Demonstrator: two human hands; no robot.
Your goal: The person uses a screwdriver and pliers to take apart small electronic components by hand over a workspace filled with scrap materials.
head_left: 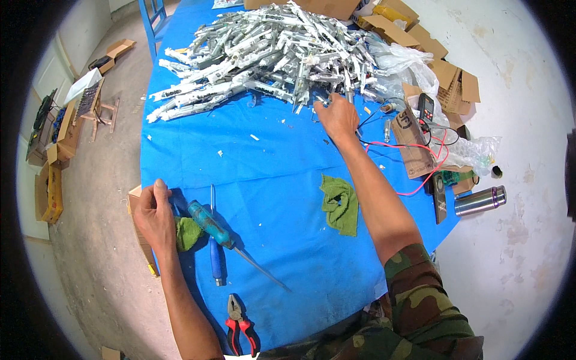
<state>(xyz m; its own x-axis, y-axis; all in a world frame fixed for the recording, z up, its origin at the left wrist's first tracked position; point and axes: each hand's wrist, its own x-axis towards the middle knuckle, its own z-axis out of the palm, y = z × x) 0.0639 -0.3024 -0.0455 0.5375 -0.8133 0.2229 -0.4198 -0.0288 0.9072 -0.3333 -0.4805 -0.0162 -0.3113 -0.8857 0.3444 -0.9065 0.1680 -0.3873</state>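
Observation:
My right hand reaches to the near edge of a heap of long, narrow grey-and-white pieces. Its fingers are pinched together there; what they grip is too small to name. At the table's left edge, my left hand is loosely curled with the thumb up; whatever its fingers hold is hidden. Beside it lies a crumpled green cloth. A screwdriver with a teal handle lies across a blue-handled tool with a metal shaft. Red-and-black-handled pliers rest nearer to me.
A second green cloth lies on the blue-covered table. At right are a cardboard piece, a black handheld device, a pink wire, plastic bags and a metal flask. A cardboard box stands below my left hand.

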